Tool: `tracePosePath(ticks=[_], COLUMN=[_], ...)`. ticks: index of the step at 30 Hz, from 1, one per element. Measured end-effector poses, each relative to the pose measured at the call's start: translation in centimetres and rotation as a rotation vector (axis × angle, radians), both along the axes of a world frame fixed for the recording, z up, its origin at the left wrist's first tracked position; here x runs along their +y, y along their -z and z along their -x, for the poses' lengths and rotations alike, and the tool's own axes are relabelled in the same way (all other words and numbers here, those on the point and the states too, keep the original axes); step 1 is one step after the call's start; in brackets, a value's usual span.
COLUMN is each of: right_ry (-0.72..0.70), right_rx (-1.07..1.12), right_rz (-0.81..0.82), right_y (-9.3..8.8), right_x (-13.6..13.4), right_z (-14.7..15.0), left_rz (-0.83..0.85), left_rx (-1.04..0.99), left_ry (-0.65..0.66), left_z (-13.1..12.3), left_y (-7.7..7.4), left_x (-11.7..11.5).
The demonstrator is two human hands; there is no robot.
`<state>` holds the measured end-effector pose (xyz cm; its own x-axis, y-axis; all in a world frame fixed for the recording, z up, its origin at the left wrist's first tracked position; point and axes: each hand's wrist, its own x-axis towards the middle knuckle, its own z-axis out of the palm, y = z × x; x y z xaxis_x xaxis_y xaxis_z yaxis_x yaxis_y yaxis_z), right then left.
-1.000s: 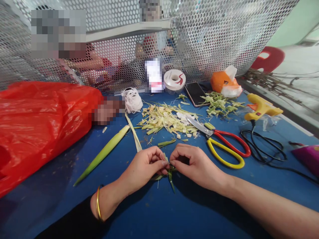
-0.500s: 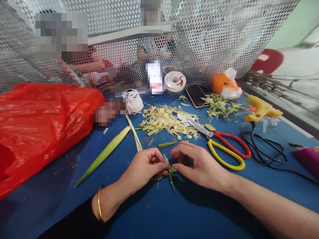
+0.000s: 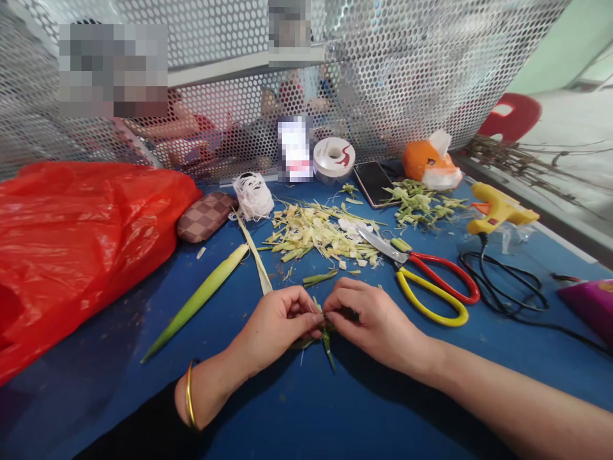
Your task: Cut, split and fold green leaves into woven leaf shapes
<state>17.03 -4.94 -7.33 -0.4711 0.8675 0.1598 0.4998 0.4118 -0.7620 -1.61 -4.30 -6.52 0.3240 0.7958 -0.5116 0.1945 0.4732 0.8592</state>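
Note:
My left hand [image 3: 276, 322] and my right hand [image 3: 371, 319] meet fingertip to fingertip over the blue table [image 3: 306, 409]. Both pinch a small folded green leaf piece [image 3: 327, 337], whose dark tips poke out below the fingers. A pale leaf strip [image 3: 256, 255] runs from under my left hand toward the back. A long green and yellow leaf blade [image 3: 198, 299] lies to the left. Scissors [image 3: 426, 281] with red and yellow handles lie just right of my right hand.
A pile of leaf trimmings [image 3: 316, 233] and a second one [image 3: 421, 204] lie behind. A red plastic bag [image 3: 71, 236], checkered pouch [image 3: 205, 216], white thread [image 3: 253, 195], ribbon spool [image 3: 334, 156], phone [image 3: 376, 182], yellow glue gun [image 3: 500, 209] with black cord [image 3: 512, 287] surround them. A perforated metal screen [image 3: 383, 64] stands at the back, with people behind it.
My right hand's fingers opened slightly half a second ago and have closed back onto the leaf piece. Both hands stay in the same spot.

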Motion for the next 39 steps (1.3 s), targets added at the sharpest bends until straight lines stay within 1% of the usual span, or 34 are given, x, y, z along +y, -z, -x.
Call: tracePosePath(ticks=[3, 6, 13, 19, 22, 24, 28, 30, 33, 36, 39], right_ry=[0.003, -0.018, -0.141, -0.181, -0.197, -0.180, 0.001, 0.013, -0.030, -0.023, -0.012], right_rx=[0.018, 0.010, -0.102, -0.160, -0.149, -0.118, 0.021, 0.028, -0.044, -0.073, -0.073], right_rz=[0.005, -0.033, -0.316, -0.388, -0.370, -0.298, -0.045, 0.012, -0.024, -0.055, -0.037], right_y=[-0.1, -0.1, 0.1, 0.0, 0.0, 0.0, 0.2, 0.3, 0.5, 0.5, 0.6], right_x=[0.0, 0.0, -0.3, -0.5, -0.5, -0.6, -0.6, -0.5, -0.4, -0.4, -0.4], right_z=[-0.1, -0.3, -0.4, -0.3, -0.4, -0.5, -0.5, -0.3, -0.1, 0.0, 0.0], left_rz=[0.015, 0.014, 0.019, 0.044, 0.048, 0.040, 0.000, -0.066, -0.260, -0.547, -0.909], left_rx=[0.009, 0.012, 0.034, 0.013, 0.016, 0.016, 0.018, 0.053, 0.171, 0.351, 0.539], left_ry=[0.010, 0.006, -0.025, -0.032, -0.055, -0.068, -0.045, -0.027, 0.031, 0.112, 0.193], left_z=[0.0, 0.1, 0.0, 0.0, 0.0, 0.0, 0.0, 0.0, 0.1, 0.3, 0.4], left_y=[-0.1, -0.1, -0.1, -0.3, -0.4, -0.4, -0.1, 0.1, 0.3, 0.5, 0.6], left_x=[0.0, 0.0, 0.1, 0.1, 0.1, 0.0, -0.4, -0.5, -0.8, -1.2, -1.6])
